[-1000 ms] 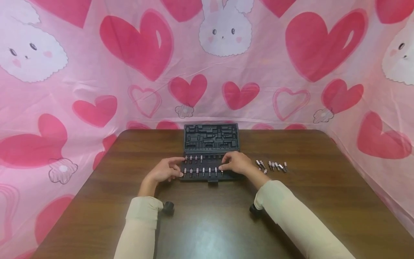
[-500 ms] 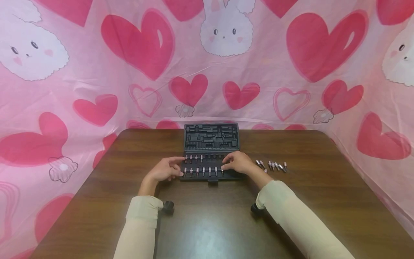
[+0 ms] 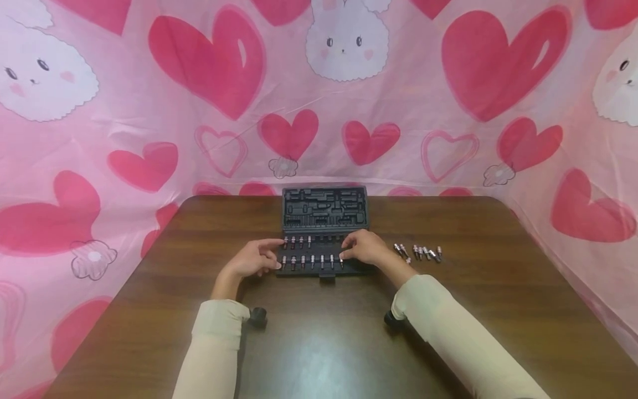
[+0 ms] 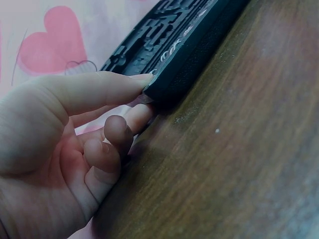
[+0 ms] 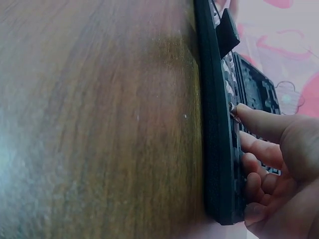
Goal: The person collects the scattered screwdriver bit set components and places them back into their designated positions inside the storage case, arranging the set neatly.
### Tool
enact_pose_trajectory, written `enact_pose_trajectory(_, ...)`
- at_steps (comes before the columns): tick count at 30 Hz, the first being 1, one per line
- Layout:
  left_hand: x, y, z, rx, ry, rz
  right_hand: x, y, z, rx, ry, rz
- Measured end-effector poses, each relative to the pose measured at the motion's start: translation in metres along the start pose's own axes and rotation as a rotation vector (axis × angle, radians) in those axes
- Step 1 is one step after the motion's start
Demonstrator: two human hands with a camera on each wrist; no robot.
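A black socket case lies opened on the table in the head view, with two rows of bit sockets in its base. My left hand touches the case's left side. Its forefinger reaches straight toward the back row and its thumb lies at the front corner. In the left wrist view that thumb meets the rim, with the smaller fingers curled. My right hand is over the case's right part. Its thumb presses the last bit socket of the front row; the forefinger is apart from it, nearer the back row.
Several loose bit sockets lie on the brown table right of the case, beside the right wrist. The moulded lid stands up at the back. Behind the table hangs a pink cloth with hearts and rabbits.
My right thumb has shifted a little rightward at the last front-row bit socket. The left hand keeps its place at the case's side. The head view has tilted slightly.
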State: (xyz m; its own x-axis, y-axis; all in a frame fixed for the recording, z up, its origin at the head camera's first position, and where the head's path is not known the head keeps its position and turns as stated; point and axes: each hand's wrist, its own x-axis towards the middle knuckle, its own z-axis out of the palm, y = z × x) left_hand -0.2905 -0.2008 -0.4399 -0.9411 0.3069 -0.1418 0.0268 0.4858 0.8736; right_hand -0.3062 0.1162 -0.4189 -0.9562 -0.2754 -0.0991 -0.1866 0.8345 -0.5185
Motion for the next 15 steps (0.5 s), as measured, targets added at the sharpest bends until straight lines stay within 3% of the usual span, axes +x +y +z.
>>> enact_pose_trajectory(15,0.0004,0.0002,-0.0004,0.005,0.001,-0.015,-0.0005,-0.0042,0.0020,-0.024,0.030,0.024)
